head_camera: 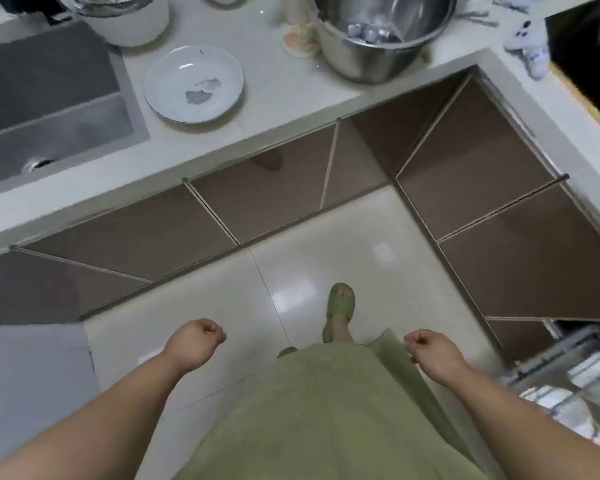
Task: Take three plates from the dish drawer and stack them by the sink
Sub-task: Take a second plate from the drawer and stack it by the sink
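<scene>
A white plate point(194, 84) with grey marks lies on the pale counter just right of the steel sink point(45, 109); whether more plates lie under it I cannot tell. The dish drawer point(575, 372) stands pulled out at the lower right, with a wire rack and white dishes showing inside. My left hand point(196, 344) is curled into a fist over the floor, holding nothing. My right hand point(430, 348) is also a loose fist with nothing in it, a little left of the drawer.
A large steel pot point(378, 39) stands on the counter behind the corner, a white bowl point(129, 19) beside the sink. Brown cabinet fronts point(284, 202) run along an L-shaped counter. Glossy tiled floor point(291, 271) and my green slipper point(340, 306) lie below.
</scene>
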